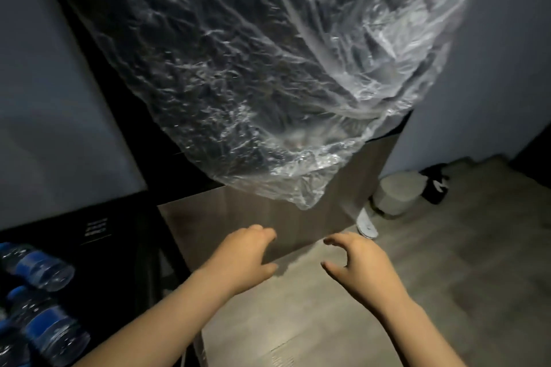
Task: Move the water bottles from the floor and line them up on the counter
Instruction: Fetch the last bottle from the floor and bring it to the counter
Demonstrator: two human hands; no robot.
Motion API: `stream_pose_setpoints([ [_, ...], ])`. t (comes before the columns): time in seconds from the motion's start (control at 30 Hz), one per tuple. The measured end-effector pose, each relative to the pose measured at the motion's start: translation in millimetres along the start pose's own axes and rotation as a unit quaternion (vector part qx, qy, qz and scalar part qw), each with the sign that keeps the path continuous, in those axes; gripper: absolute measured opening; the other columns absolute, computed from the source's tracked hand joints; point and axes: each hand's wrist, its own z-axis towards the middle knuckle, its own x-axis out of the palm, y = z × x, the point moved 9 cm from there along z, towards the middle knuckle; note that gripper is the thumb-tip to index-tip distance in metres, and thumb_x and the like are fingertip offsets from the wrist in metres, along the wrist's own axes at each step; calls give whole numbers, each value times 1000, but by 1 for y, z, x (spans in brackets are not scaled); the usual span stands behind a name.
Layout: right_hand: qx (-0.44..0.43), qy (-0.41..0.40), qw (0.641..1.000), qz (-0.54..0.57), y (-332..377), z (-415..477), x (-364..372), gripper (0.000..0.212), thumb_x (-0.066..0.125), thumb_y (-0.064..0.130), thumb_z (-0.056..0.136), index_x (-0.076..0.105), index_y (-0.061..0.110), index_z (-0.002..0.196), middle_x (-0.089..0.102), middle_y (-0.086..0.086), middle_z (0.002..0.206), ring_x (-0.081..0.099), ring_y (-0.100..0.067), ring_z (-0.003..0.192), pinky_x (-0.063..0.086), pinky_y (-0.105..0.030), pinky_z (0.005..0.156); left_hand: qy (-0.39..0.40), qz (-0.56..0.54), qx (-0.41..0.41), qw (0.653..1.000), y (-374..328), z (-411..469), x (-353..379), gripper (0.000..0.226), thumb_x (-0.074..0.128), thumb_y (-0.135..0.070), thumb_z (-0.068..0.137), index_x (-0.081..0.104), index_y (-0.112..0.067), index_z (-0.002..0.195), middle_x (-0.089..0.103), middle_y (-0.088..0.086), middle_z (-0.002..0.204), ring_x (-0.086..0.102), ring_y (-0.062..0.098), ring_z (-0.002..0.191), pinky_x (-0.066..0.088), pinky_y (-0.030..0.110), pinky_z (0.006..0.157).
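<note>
Two bare hands, viewed from above. The left hand and the right hand are held side by side but apart, palms down. Both are empty, with fingers loosely curved and thumbs spread away from them; neither touches anything visible.

Water bottles: two are plainly countable, and a third is cut off by the frame edge. They are clear, ribbed plastic cylinders with blue labels and blue caps, and they lie tilted on a dark surface to the left of the left forearm, well apart from both hands (whether that surface is floor or counter cannot be told).

One sheet of plastic film hangs beyond both hands. It is transparent, heavily crumpled and glossy, and it is draped over something dark. Its lowest fold hangs just past the fingertips without touching them.

One wood-grain panel, flat and brown, stands directly ahead of the left hand's fingers.

The floor beneath the hands is covered in matte grey-brown planks.

Beyond the right hand, near the wall, stand one pale rounded bin and one small black object, which is too blurred to identify.
</note>
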Motion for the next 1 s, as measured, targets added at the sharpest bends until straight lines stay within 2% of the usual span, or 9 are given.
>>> stream_pose_setpoints([
  [0.27,138,-57,989,21,-120,-32,-49,41,62,41,85,58,33,125,59,13,124,54,-6,117,43,-21,92,42,38,150,987,-130,81,16,45,60,-43,82,50,-22,122,55,3,117,56,26,109,45,35,92],
  [0.47,229,-98,968,37,-183,-38,-77,41,63,41,84,59,32,125,60,13,123,55,-6,115,43,-21,93,59,45,241,968,-194,142,24,47,59,-45,83,49,-22,124,54,2,116,56,25,109,45,36,92],
  [0.6,285,-142,947,36,-214,-37,-104,42,63,42,85,58,33,125,60,14,124,54,-5,116,43,-21,95,57,32,304,950,-231,183,19,49,59,-45,84,48,-23,127,55,2,120,55,24,109,43,32,89],
  [0.73,335,-171,925,51,-245,-42,-120,42,64,42,84,59,33,124,60,16,124,54,-3,116,42,-18,96,70,16,357,931,-270,216,21,51,58,-47,85,47,-24,130,54,-2,125,54,18,115,43,31,96],
  [0.9,388,-196,898,64,-289,-51,-131,41,65,42,84,60,32,124,61,15,122,55,-2,115,42,-18,95,90,10,397,913,-322,246,29,50,58,-48,86,47,-25,129,54,-3,120,54,18,111,43,30,93],
  [1.0,406,-208,887,71,-320,-53,-141,41,65,42,84,60,32,124,61,15,122,55,-2,115,43,-19,96,99,10,418,903,-358,265,36,52,58,-48,87,46,-26,132,53,-2,124,54,17,113,44,30,95],
])
